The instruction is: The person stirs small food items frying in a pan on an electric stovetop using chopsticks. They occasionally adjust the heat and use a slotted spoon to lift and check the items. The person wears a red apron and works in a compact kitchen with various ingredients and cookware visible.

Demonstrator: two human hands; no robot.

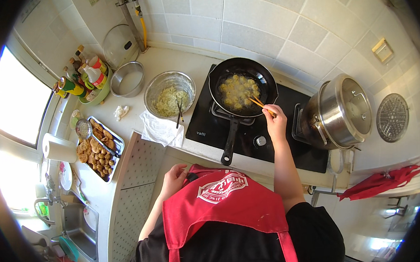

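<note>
My right hand (278,124) grips a pair of wooden chopsticks (258,101), their tips down among the frying food. Yellowish battered balls (239,90) bubble in oil in a black wok (264,74), whose handle points toward me. My left hand (175,178) rests with curled fingers by the edge of my red apron (228,208), close to a small black item (192,176). Whether it pinches anything is not plain. Left of the wok, a steel bowl (184,80) contains pale, green-flecked batter with dark chopsticks (179,114) standing in it.
The wok sits on a black glass cooktop (202,124), beside a lidded steel pot (341,113). A white cloth (162,130) lies below the bowl. Leftward are a tray (116,164) of fried pieces with a skimmer (85,129), a smaller bowl (130,78), bottles (74,87) and a sink (80,234).
</note>
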